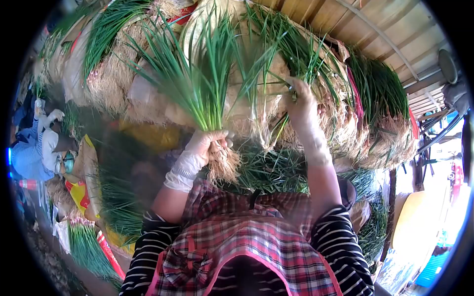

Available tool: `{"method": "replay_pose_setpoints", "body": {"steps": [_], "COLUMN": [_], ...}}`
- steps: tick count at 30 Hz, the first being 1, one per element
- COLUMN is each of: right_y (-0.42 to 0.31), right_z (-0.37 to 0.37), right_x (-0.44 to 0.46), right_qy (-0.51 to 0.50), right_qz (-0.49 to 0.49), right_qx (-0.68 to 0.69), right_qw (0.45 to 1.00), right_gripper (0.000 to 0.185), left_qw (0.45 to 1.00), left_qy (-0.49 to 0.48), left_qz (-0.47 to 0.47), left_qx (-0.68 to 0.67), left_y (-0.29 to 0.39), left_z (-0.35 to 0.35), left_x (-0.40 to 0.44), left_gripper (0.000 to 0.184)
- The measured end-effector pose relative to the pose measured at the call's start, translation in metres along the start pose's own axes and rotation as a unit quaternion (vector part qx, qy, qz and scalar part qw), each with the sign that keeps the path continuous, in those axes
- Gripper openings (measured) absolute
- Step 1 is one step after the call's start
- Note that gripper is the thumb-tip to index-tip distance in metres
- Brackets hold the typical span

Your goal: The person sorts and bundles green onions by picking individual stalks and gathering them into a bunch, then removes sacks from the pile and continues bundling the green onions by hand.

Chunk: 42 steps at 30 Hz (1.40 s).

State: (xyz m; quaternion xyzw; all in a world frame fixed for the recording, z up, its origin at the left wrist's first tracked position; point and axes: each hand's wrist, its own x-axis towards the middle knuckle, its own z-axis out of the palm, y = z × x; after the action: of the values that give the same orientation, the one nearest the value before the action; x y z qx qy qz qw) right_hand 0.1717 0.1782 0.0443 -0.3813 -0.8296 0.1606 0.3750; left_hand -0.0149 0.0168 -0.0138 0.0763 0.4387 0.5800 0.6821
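My left hand (pixel 203 144), in a whitish glove, is closed round a bunch of green onions (pixel 210 101) just above the roots. Their leaves fan upward and the pale roots (pixel 223 165) hang below my fingers. My right hand (pixel 302 106), gloved too, is raised over the pile with its fingers bent together. Thin green leaves reach its fingertips, where a small dark thing shows; what it grips is unclear. Between my hands, a few loose green onions (pixel 254 116) with white stems lie against the heap.
Large bundles of green onions (pixel 377 86) lie across the back, roots toward me. Loose green leaves (pixel 271 170) cover the area before my lap. At left a person in a striped top (pixel 32 153) sits near more bundles (pixel 91 246). A corrugated wall (pixel 390 29) rises behind.
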Motion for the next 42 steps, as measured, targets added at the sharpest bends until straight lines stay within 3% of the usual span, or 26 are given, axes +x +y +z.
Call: {"method": "replay_pose_setpoints", "body": {"steps": [3,5,7,8,11,12,13,15,16,19,20,21,23,24,25,27,28,29,33,35,36,39,40,41,42], "right_y": [-0.016,0.017,0.034,0.024,0.02,0.021,0.02,0.012,0.021,0.015,0.021,0.025,0.025,0.022,0.028,0.008,-0.001,0.015,0.008,-0.03,-0.014,0.042,0.024,0.005,-0.027], "right_z": [-0.01,0.027,0.061,0.059,0.065,0.059,0.044,0.023,0.022,0.058,0.069,0.074,0.063,0.048,0.046,0.041,0.045,0.064,0.037,-0.009,-0.008,0.055,0.052,0.05,0.021], "right_x": [-0.066,-0.117,-0.127,-0.108,-0.062,-0.046,-0.042,-0.039,-0.042,-0.047,-0.051,-0.05,-0.044,-0.042,-0.048,-0.057,-0.057,-0.064,-0.047,-0.031,-0.036,-0.089,-0.094,-0.099,-0.083], "right_qy": [-0.079,-0.119,-0.044,-0.037,-0.129,-0.166,-0.109,-0.065,-0.115,-0.142,-0.146,-0.122,-0.112,-0.09,-0.072,-0.119,-0.15,-0.131,-0.193,-0.055,-0.116,-0.233,-0.236,-0.24,-0.288], "right_qz": [0.095,0.178,0.18,0.168,0.194,0.269,0.265,0.268,0.314,0.205,0.241,0.193,0.287,0.313,0.353,0.218,0.309,0.293,0.369,0.337,0.312,0.166,0.187,0.208,0.169], "right_qx": [0.012,0.028,0.063,0.103,0.048,0.107,0.23,0.346,0.348,0.045,0.042,0.032,0.189,0.311,0.348,0.13,0.18,0.164,0.275,0.509,0.436,0.29,0.271,0.252,0.171], "right_qw": [0.992,0.976,0.981,0.98,0.971,0.943,0.93,0.897,0.876,0.967,0.958,0.973,0.932,0.893,0.865,0.96,0.922,0.933,0.866,0.79,0.836,0.913,0.914,0.914,0.927], "right_gripper": [0.05,0.048,0.04,0.028,0.014,0.016,0.017,0.016,0.015,0.014,0.017,0.017,0.011,0.006,0.005,0.015,0.015,0.014,0.006,0.002,0.008,0.018,0.022,0.026,0.026], "left_qw": [0.998,0.998,0.996,0.995,0.987,0.989,0.994,0.999,1.0,0.995,0.995,0.997,0.982,0.99,0.992,0.995,0.996,0.995,0.996,0.998,0.994,0.996,0.989,0.997,0.997], "left_qy": [-0.027,-0.023,-0.063,-0.092,-0.151,-0.142,-0.108,-0.032,0.006,0.008,0.008,0.033,0.113,0.092,0.087,0.074,0.06,0.035,-0.029,-0.032,-0.086,-0.085,-0.134,-0.08,-0.074], "left_qz": [-0.057,-0.054,-0.043,-0.016,0.029,0.039,0.019,-0.022,-0.009,-0.024,-0.033,-0.039,-0.044,-0.034,-0.036,-0.038,-0.036,-0.05,-0.067,-0.058,-0.062,-0.018,-0.049,-0.01,-0.023], "left_qx": [-0.011,-0.019,-0.034,-0.018,-0.04,-0.031,-0.016,0.002,0.012,0.093,0.092,0.066,0.143,0.1,0.087,0.062,0.063,0.075,0.05,0.012,-0.027,-0.026,-0.048,0.0,-0.021], "left_y": [0.0,-0.003,-0.001,0.001,0.007,0.012,0.017,0.019,0.011,0.0,-0.003,-0.006,-0.007,-0.008,-0.008,-0.003,-0.004,-0.005,0.003,0.019,0.014,-0.001,-0.006,-0.005,-0.007], "left_z": [-0.011,-0.01,-0.001,0.001,0.003,0.007,0.008,0.006,0.003,0.009,0.018,0.027,0.043,0.046,0.05,0.062,0.058,0.054,0.038,0.057,0.041,0.038,0.028,0.032,0.027], "left_x": [0.01,0.016,0.013,0.013,0.015,0.014,0.014,0.013,0.024,0.048,0.056,0.061,0.07,0.067,0.064,0.054,0.054,0.057,0.055,0.029,0.043,0.043,0.046,0.036,0.032], "left_gripper": [0.019,0.034,0.041,0.044,0.037,0.031,0.028,0.026,0.02,0.016,0.016,0.017,0.018,0.017,0.017,0.017,0.018,0.018,0.018,0.019,0.023,0.025,0.024,0.022,0.021]}}
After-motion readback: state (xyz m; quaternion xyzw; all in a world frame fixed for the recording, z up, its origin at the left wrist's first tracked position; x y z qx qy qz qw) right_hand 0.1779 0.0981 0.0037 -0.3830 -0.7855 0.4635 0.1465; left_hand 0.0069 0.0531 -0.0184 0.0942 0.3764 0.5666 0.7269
